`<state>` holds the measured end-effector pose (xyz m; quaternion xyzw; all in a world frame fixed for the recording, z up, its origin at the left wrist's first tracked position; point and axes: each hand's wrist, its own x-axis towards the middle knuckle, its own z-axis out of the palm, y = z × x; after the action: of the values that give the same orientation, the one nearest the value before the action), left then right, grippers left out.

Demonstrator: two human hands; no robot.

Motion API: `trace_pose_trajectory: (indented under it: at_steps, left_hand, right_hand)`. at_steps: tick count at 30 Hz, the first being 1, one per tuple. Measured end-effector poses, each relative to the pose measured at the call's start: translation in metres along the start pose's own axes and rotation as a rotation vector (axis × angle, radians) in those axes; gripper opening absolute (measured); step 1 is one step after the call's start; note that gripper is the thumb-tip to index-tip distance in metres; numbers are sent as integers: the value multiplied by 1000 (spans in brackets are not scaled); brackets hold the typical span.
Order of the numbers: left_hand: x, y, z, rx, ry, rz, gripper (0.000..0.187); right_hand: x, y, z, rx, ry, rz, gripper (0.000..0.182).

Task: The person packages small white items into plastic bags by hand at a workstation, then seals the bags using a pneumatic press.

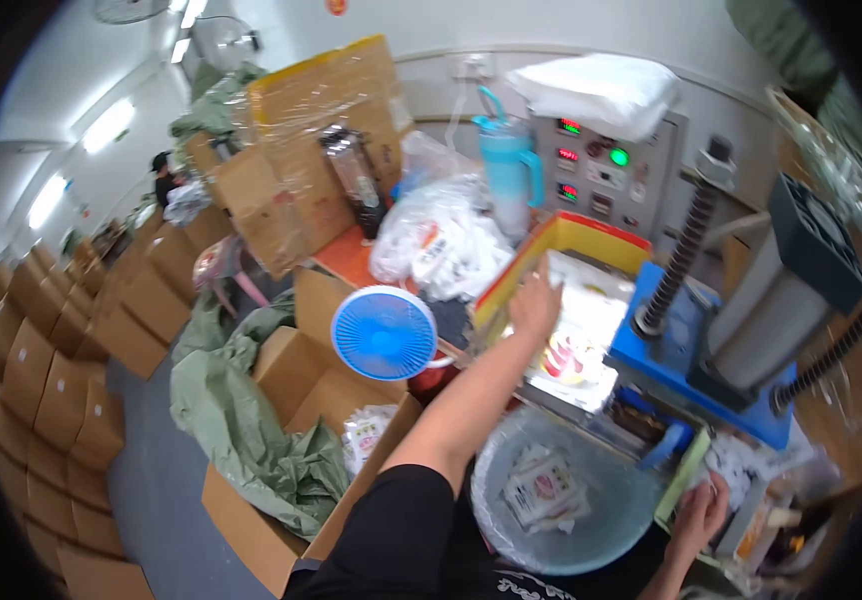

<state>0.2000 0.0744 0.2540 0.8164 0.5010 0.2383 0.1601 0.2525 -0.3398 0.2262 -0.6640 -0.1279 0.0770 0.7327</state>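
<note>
My left hand (537,300) reaches over the yellow-and-red edged box (517,285) on the bench, its index finger stretched out. Beside it, a red-and-white printed piece (569,358) lies on the bright metal surface (596,310). At the lower right, my right hand (701,512) is by a green-edged bin (673,482) of white pieces, its fingers curled; whatever they hold is too small to make out. Between my arms stands a round tub (611,530) with printed white packets (543,488) inside.
A blue press (696,350) with threaded posts stands right of the metal surface. Behind are a control panel (606,180) and a blue tumbler (511,170). A blue fan (384,333) and an open carton (281,370) are on the left. A person (164,182) is far off.
</note>
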Motion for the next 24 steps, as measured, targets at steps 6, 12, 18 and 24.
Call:
trace_pose_trajectory:
  at_steps: [6, 12, 18, 24]
  left_hand:
    - [-2, -15, 2, -96, 135, 154, 64]
    - [-86, -15, -34, -34, 83, 602, 69]
    - [-185, -62, -65, -2, -212, 787, 83]
    - [-165, -67, -51, -137, -227, 791, 69]
  right_hand:
    - [2, -2, -3, 76, -58, -7, 22]
    - [1, -9, 1, 165, -23, -18, 20]
    - [4, -6, 1, 174, -28, -50, 19]
    - [3, -10, -2, 200, -54, 4, 19]
